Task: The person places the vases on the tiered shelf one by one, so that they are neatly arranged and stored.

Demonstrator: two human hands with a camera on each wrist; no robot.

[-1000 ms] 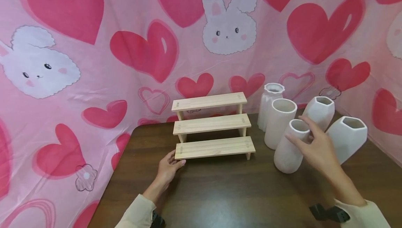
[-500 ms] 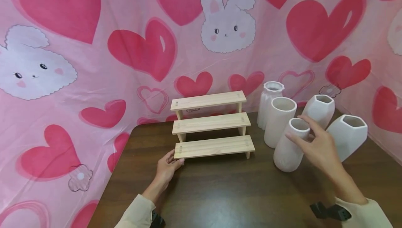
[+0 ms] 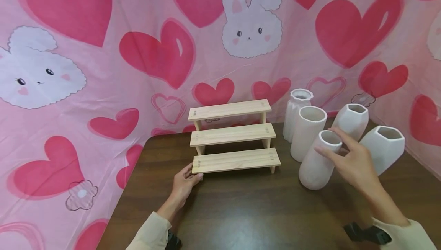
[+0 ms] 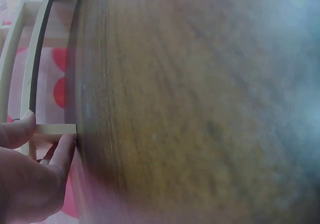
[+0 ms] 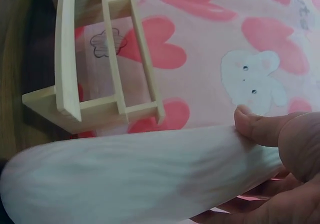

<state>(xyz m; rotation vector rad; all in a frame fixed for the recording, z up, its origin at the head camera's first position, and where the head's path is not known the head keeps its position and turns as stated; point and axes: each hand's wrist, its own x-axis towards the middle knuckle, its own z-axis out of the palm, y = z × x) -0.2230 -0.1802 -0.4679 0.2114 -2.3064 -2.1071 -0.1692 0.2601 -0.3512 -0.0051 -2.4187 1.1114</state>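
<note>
My left hand (image 3: 182, 187) holds the front left corner of a three-tier pale wooden display stand (image 3: 236, 160); in the left wrist view the thumb lies over the lowest board (image 4: 31, 79) and fingers touch its leg (image 4: 56, 129). At the right, my right hand (image 3: 355, 162) grips a slim white vase (image 3: 315, 169) near its rim, thumb on one side and fingers on the other. The vase leans, its top toward the right; whether its base touches the table cannot be told. In the right wrist view its ribbed-looking side (image 5: 125, 174) stretches across the bottom.
Behind the held vase stand a white cylindrical vase (image 3: 306, 139) and a fluted one (image 3: 291, 118). Two faceted white vases (image 3: 351, 121) (image 3: 382, 150) stand close beside my right hand. The dark wooden table (image 3: 241, 211) meets a pink heart-and-rabbit cloth (image 3: 206, 62) at the back.
My right wrist has shifted slightly right, and the held vase's base has swung a little left. My left hand and the stand keep their places. The head view has shifted slightly.
</note>
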